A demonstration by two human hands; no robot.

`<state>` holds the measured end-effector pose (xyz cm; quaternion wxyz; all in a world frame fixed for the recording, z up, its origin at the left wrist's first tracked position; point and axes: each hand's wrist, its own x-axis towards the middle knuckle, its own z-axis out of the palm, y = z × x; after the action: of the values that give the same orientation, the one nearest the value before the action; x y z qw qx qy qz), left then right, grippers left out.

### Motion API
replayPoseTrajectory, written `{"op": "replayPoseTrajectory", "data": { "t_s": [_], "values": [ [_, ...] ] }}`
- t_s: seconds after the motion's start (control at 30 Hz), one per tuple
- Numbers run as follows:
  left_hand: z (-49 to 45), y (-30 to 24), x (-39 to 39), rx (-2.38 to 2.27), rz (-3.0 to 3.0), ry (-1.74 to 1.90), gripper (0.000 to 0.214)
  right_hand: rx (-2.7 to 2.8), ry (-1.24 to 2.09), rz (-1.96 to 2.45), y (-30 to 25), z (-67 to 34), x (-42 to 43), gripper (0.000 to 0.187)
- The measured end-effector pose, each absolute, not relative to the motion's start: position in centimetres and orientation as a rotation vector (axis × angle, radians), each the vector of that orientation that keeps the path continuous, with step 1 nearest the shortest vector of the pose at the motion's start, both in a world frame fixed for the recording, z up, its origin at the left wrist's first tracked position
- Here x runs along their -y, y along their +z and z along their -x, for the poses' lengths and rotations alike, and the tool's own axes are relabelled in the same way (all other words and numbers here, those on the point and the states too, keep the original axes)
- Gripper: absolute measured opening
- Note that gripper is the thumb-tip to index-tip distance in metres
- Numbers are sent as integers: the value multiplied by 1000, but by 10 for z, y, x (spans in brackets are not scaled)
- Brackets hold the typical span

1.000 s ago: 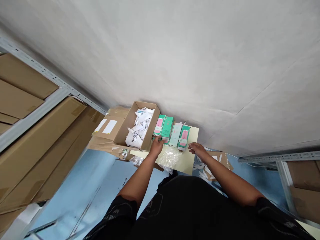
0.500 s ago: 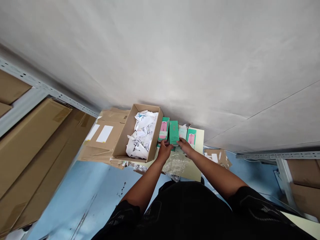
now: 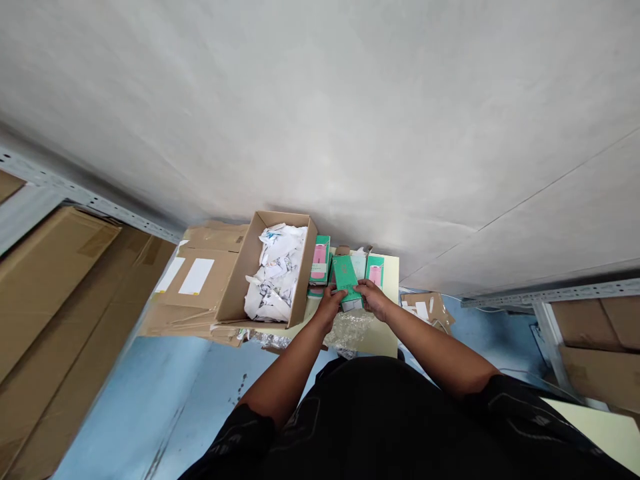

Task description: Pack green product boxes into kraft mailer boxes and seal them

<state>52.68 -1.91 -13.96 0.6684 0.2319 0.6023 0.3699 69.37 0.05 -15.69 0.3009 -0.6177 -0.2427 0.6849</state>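
A small green box (image 3: 346,272) is held between my two hands, tilted a little, its white lower end toward me. My left hand (image 3: 329,308) grips its near left edge with the thumb on top. On the near right edge, the fingers of my right hand (image 3: 373,298) are closed. To the left stands a green box with a pink picture (image 3: 319,259), against a cardboard carton (image 3: 306,270) full of crumpled white paper (image 3: 277,270). Another green-and-pink box (image 3: 375,271) lies to the right, beside a pale box (image 3: 359,262) partly hidden behind the held one.
Clear bubble wrap (image 3: 349,330) lies on the pale yellow tabletop (image 3: 384,339) near my body. Flattened cardboard (image 3: 213,277) with white labels is stacked left of the carton. Shelving with large cartons (image 3: 55,313) stands far left; torn cardboard (image 3: 431,309) lies right. A grey wall rises behind.
The green box has come up toward me and turned slightly, showing its white end. Both hands have closed on its near edges. The whole view has shifted slightly.
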Motion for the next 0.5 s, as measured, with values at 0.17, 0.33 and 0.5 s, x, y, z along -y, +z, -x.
{"op": "replayPoseTrajectory", "data": {
  "t_s": [0.17, 0.33, 0.5],
  "values": [
    [-531, -116, 18, -1274, -534, 834, 65, 546, 1793, 1534, -139, -702, 10, 56],
    [-548, -102, 21, -1109, -550, 745, 63, 427, 1806, 1361, -128, -724, 27, 53],
    [-580, -97, 32, -993, -593, 661, 61, 348, 1714, 1401, -119, -756, 53, 48]
  ]
}}
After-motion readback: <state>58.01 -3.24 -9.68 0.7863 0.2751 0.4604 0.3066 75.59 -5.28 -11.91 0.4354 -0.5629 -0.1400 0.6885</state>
